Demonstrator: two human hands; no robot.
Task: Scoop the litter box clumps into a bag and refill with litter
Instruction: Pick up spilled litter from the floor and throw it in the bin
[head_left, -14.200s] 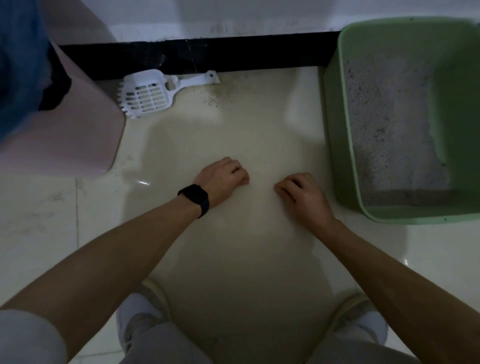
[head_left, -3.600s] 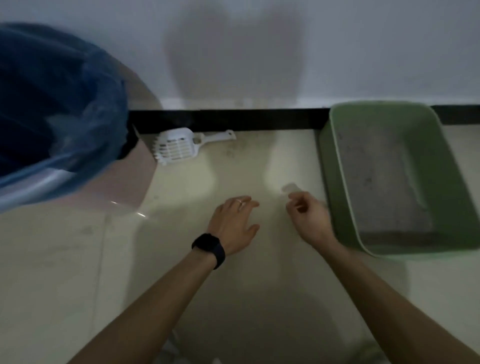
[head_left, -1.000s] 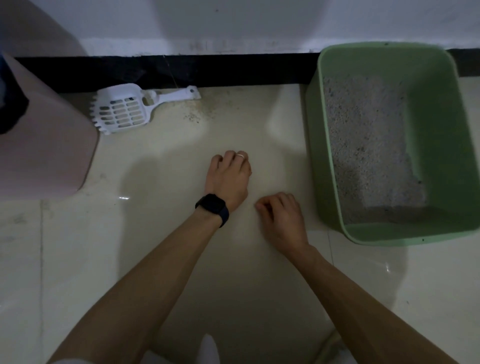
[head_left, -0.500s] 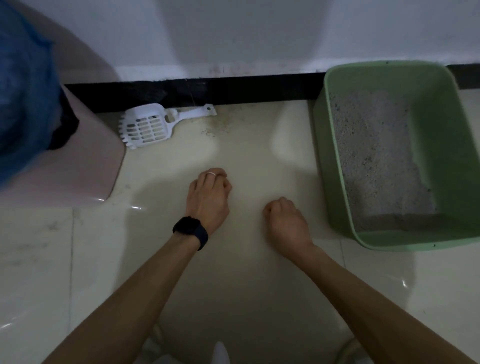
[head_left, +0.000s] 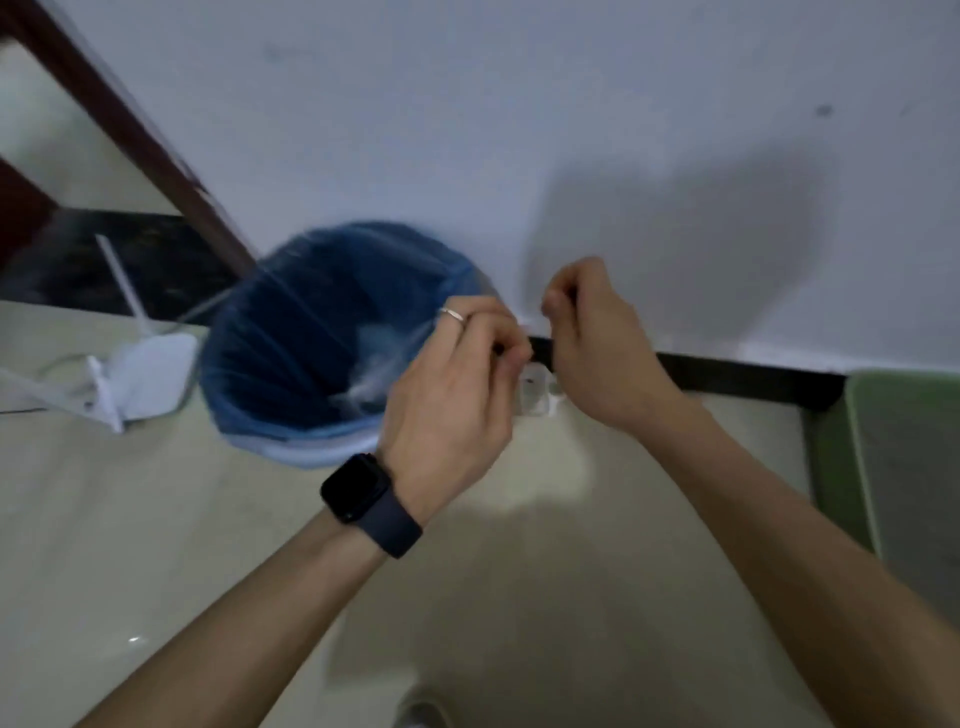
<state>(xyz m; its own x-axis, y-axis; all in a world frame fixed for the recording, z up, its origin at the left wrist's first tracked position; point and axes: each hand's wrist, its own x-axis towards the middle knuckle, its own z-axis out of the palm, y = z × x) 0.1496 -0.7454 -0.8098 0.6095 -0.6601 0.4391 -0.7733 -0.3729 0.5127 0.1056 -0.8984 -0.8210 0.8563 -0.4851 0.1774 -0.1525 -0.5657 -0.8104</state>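
blue plastic bag (head_left: 280, 332) lines a round bin that stands on the pale tiled floor (head_left: 156, 545) against the wall (head_left: 519, 130), its mouth open toward the camera; something pale lies at the bottom, too blurred to name. the left hand (head_left: 457, 395) hangs over the bag's right rim, raised off the floor, fingers curled in toward the thumb, with a thin ring (head_left: 453, 314) on one finger and a dark watch (head_left: 363, 491) on the wrist. the right hand (head_left: 597, 348) is just beside it, slightly higher, its fingers curled too. whether either of the hands pinches anything cannot be told: the fingertips are smeared by motion. in the gap below the two hands a white plastic piece (head_left: 535, 397) shows on the floor by the black baseboard (head_left: 753, 382), mostly hidden. the green litter box (head_left: 836, 467) sits on the floor at the far right, cut by the frame edge, well apart from the bag. left of the bin lies a white router (head_left: 150, 382) with thin antennas. a dark wooden frame (head_left: 130, 130) slants across the upper left corner.
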